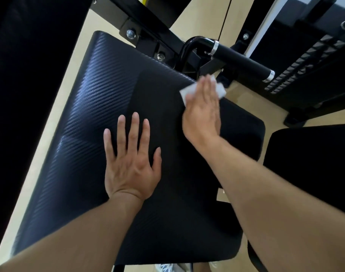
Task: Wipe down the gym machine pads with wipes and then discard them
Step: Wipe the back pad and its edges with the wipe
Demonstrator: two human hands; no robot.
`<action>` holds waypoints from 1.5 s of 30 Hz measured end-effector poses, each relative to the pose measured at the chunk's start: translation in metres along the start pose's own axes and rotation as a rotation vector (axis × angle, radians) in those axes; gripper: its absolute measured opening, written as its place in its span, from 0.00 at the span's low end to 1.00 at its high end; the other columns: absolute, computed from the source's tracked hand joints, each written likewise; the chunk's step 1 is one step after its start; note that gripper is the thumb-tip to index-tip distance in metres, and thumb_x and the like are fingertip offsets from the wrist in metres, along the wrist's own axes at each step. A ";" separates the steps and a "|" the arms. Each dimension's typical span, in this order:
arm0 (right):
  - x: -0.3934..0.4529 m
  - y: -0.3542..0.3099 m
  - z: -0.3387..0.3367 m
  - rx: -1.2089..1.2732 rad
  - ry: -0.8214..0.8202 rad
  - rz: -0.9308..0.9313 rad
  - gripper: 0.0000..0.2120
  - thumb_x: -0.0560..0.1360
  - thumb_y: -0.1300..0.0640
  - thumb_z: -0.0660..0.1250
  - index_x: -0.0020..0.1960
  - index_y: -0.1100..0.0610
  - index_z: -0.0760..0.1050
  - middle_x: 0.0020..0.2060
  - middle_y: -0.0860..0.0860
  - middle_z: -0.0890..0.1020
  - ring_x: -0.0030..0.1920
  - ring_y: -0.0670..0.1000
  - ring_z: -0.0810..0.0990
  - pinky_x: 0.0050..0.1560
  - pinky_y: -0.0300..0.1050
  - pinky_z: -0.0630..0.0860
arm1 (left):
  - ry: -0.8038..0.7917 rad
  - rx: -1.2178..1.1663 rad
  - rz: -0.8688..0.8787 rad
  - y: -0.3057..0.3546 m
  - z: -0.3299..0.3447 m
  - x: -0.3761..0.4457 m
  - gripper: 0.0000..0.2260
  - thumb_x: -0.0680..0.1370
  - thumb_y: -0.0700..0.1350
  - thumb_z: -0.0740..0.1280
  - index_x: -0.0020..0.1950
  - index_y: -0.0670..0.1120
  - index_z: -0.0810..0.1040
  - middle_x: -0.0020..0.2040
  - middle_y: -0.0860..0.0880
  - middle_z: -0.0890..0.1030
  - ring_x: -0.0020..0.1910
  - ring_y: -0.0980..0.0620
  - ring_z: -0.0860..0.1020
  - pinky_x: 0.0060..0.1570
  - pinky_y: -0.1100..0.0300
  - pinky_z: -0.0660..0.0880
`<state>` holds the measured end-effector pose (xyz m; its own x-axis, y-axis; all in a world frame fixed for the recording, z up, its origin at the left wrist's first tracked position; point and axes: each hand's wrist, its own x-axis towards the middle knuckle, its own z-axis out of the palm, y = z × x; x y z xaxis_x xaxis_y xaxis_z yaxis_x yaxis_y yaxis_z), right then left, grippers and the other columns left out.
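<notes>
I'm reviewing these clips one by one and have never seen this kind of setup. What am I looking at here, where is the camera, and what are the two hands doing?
There is one picture, taken by a wide-angle camera worn on the person's head, looking down at their own bare arms. No robot is involved.

The large black textured surface is a padded gym machine pad. Beyond it are the machine's black metal frame and a padded handle bar. A second dark pad sits at the right.

The left hand lies flat on the pad, fingers spread, holding nothing. The right hand presses a white wipe onto the pad near its far edge with straight fingers. That hand is blurred, which suggests a wiping motion.

The floor is pale.
</notes>
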<state>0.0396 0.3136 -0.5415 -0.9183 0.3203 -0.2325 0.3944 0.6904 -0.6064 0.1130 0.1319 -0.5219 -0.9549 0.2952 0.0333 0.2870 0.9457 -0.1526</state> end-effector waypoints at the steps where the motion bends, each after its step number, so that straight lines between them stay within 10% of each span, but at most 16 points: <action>1: 0.006 -0.012 0.002 -0.010 -0.038 -0.119 0.28 0.87 0.54 0.47 0.83 0.58 0.40 0.83 0.53 0.42 0.82 0.49 0.38 0.80 0.44 0.35 | -0.004 0.007 -0.002 0.000 0.000 0.000 0.31 0.83 0.57 0.51 0.82 0.43 0.55 0.84 0.43 0.52 0.83 0.41 0.47 0.79 0.37 0.44; 7: -0.033 -0.024 0.014 -0.063 -0.112 -0.490 0.26 0.88 0.53 0.47 0.83 0.59 0.46 0.83 0.54 0.47 0.83 0.49 0.41 0.81 0.45 0.38 | -0.014 0.020 0.009 0.000 -0.002 -0.001 0.31 0.83 0.58 0.50 0.82 0.43 0.54 0.84 0.43 0.51 0.83 0.41 0.46 0.79 0.37 0.44; 28: -0.341 0.066 0.081 -0.137 -0.048 -0.112 0.28 0.87 0.44 0.43 0.83 0.55 0.46 0.83 0.49 0.46 0.82 0.45 0.40 0.81 0.46 0.42 | -0.072 -0.008 0.199 -0.024 -0.013 -0.099 0.28 0.86 0.56 0.47 0.83 0.46 0.54 0.84 0.44 0.53 0.83 0.44 0.47 0.80 0.42 0.46; 34: -0.344 0.063 0.076 -0.048 -0.076 0.007 0.31 0.83 0.38 0.32 0.82 0.51 0.35 0.81 0.44 0.34 0.80 0.41 0.31 0.81 0.42 0.35 | -0.053 0.044 0.209 -0.024 -0.011 -0.116 0.28 0.85 0.57 0.47 0.82 0.45 0.58 0.83 0.44 0.57 0.83 0.42 0.50 0.80 0.40 0.48; 45: -0.216 0.009 0.057 -0.069 -0.108 -0.099 0.30 0.87 0.47 0.43 0.83 0.58 0.37 0.82 0.52 0.37 0.81 0.48 0.34 0.82 0.49 0.39 | -0.034 0.058 0.240 -0.024 -0.006 -0.114 0.27 0.85 0.55 0.42 0.82 0.47 0.58 0.83 0.46 0.57 0.82 0.41 0.50 0.79 0.39 0.48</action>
<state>0.2398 0.2135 -0.5402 -0.9497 0.1793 -0.2567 0.2995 0.7591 -0.5780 0.2155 0.0766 -0.5165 -0.8619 0.5051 -0.0443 0.5024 0.8390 -0.2089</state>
